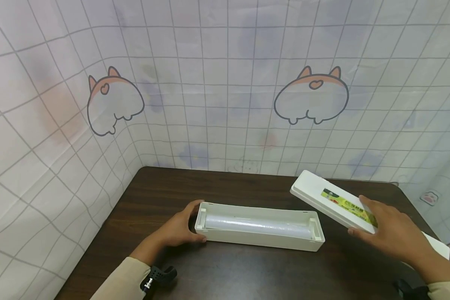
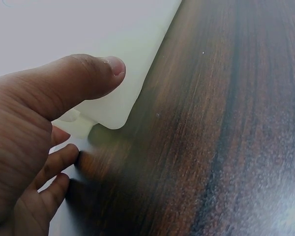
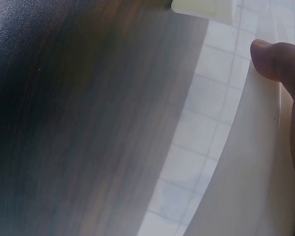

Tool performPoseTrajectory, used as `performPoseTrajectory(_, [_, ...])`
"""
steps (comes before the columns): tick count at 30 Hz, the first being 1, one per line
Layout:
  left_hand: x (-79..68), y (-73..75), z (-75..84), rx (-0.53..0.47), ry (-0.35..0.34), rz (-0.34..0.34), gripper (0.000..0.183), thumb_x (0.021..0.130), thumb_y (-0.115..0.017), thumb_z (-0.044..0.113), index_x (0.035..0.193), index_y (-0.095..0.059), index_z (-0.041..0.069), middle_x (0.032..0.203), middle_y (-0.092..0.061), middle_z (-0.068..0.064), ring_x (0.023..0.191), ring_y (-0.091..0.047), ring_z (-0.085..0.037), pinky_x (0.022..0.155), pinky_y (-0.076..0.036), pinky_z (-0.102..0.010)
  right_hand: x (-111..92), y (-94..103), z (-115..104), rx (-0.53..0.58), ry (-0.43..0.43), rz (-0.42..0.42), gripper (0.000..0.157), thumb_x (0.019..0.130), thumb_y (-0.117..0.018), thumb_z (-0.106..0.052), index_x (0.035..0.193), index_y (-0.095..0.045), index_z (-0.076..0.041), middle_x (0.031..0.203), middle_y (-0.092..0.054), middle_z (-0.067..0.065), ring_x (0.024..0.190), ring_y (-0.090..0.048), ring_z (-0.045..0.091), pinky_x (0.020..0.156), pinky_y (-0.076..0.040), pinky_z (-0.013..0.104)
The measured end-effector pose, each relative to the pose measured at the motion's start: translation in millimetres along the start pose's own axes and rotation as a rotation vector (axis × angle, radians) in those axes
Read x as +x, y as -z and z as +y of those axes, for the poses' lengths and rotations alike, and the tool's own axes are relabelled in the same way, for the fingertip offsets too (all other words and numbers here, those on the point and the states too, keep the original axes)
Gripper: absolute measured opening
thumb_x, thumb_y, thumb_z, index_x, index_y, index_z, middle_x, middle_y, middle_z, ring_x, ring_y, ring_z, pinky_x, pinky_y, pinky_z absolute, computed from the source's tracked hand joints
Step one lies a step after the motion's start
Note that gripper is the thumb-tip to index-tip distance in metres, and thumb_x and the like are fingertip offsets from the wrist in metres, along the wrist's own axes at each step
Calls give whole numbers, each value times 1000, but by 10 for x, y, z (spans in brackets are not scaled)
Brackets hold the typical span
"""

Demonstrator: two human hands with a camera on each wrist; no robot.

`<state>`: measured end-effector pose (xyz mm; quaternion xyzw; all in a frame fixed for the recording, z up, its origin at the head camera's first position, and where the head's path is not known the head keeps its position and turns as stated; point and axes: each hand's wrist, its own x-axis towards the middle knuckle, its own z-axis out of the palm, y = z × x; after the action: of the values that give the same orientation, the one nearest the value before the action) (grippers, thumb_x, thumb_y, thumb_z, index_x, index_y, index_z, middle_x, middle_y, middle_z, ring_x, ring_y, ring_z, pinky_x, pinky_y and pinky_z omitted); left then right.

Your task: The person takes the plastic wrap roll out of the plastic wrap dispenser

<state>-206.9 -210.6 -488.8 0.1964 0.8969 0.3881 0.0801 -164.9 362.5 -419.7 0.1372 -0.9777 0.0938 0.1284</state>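
Note:
A long white box (image 1: 262,242) lies on the table with its top uncovered, and a roll of clear plastic film (image 1: 247,223) rests inside it. My left hand (image 1: 180,228) grips the box's left end; in the left wrist view its thumb (image 2: 86,78) presses the side near a corner. Off to the right, my right hand (image 1: 393,229) holds a long white lid (image 1: 311,188) with a green and yellow label (image 1: 346,206), raised and slanted above the table. Only the thumb side of the right hand shows beside the lid (image 3: 236,182) in the right wrist view.
The dark wood-grain table (image 1: 232,271) extends around the box. Behind it and at the left hangs a white gridded cloth (image 1: 217,96) with cartoon animal prints. A dark strap (image 1: 164,275) circles the left wrist.

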Motion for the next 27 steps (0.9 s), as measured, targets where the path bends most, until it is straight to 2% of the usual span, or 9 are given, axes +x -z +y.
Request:
performPoseTrajectory(10, [12, -2, -6, -5, 2, -6, 115, 71, -96, 36, 159, -25, 20, 149, -51, -9, 126, -55, -28, 106, -39, -57, 22, -5, 39, -9, -47, -69, 115, 78, -77, -70, 154, -36, 5, 132, -56, 34, 94, -60, 42, 69, -45, 60])
performPoseTrajectory(27, [6, -5, 2, -5, -4, 0, 115, 71, -96, 34, 160, -25, 17, 150, -50, -9, 128, -54, -28, 107, -38, -57, 3, -12, 143, -9, -78, -71, 116, 78, -79, -67, 153, -34, 9, 129, -56, 36, 89, -59, 41, 66, -45, 59])
